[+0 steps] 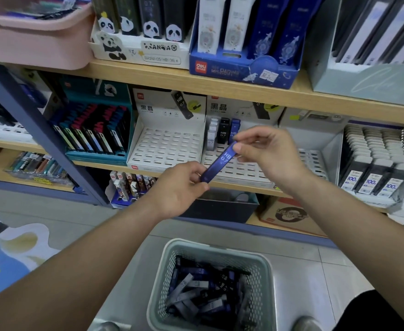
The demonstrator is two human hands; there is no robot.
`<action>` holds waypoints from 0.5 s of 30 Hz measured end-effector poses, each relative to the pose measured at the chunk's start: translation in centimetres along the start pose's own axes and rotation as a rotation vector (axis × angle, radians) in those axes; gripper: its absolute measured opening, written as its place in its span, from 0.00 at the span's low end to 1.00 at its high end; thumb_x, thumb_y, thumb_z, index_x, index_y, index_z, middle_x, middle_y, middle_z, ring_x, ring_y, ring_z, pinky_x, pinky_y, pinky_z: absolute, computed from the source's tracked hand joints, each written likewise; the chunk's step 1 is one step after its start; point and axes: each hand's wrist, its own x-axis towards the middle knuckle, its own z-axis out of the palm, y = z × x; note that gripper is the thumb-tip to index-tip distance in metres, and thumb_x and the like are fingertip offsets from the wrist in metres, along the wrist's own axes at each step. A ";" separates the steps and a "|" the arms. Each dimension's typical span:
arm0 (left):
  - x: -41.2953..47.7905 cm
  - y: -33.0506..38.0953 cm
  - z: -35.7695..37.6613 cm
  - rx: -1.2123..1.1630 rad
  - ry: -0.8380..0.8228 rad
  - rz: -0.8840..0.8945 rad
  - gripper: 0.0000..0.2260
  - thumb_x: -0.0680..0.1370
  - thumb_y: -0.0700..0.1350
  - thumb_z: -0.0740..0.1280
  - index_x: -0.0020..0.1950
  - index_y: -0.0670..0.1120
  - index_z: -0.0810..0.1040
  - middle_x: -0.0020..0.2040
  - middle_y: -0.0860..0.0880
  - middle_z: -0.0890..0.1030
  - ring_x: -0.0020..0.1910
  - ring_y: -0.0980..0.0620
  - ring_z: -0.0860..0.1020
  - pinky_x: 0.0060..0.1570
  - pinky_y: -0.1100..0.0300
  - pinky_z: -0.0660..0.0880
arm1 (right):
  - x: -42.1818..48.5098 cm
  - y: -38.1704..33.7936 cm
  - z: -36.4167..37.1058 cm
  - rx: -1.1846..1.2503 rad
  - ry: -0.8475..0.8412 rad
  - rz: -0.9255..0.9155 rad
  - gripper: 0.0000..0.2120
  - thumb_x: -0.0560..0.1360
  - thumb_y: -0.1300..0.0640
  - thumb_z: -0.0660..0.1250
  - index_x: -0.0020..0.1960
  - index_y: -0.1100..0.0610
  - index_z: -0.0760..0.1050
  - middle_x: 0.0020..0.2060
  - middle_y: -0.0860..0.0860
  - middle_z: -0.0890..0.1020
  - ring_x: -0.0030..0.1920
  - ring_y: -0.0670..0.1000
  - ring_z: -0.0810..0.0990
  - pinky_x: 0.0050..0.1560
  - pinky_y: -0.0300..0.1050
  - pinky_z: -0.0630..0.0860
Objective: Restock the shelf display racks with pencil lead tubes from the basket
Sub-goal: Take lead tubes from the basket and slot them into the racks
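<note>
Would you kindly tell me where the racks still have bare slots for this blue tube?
The left white rack, beside the teal rack, is all bare slots. The right white rack holds tubes only in its back-left corner; the rows in front, behind your blue tube, are free. The teal rack and the grey-capped rack at far right are packed.

Blk garment [377,314], grey shoes [307,324]

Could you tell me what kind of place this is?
Most likely a stationery shop: wooden shelves hold branded display racks of pencil leads, and a basket of loose lead tubes stands on the floor for restocking.
</note>
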 end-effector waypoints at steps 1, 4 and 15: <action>0.2 -0.2 0.0 0.101 0.024 0.003 0.08 0.80 0.44 0.68 0.59 0.51 0.79 0.50 0.52 0.83 0.48 0.52 0.81 0.54 0.59 0.76 | 0.5 0.4 -0.6 -0.058 0.054 -0.034 0.09 0.73 0.67 0.74 0.46 0.54 0.82 0.42 0.56 0.85 0.41 0.51 0.84 0.45 0.46 0.83; 0.6 -0.3 -0.2 0.284 0.058 0.008 0.12 0.80 0.46 0.68 0.63 0.51 0.78 0.57 0.54 0.82 0.54 0.53 0.79 0.58 0.61 0.74 | 2.7 2.2 -1.9 -0.299 0.211 -0.124 0.12 0.72 0.63 0.75 0.43 0.46 0.80 0.39 0.45 0.84 0.40 0.45 0.82 0.46 0.38 0.79; 1.6 -0.4 -0.9 0.443 0.090 0.023 0.16 0.80 0.49 0.67 0.68 0.53 0.76 0.65 0.53 0.78 0.63 0.53 0.75 0.59 0.61 0.70 | 6.4 6.2 -1.9 -0.536 0.246 -0.196 0.06 0.75 0.64 0.72 0.50 0.57 0.82 0.44 0.50 0.83 0.42 0.46 0.80 0.48 0.32 0.76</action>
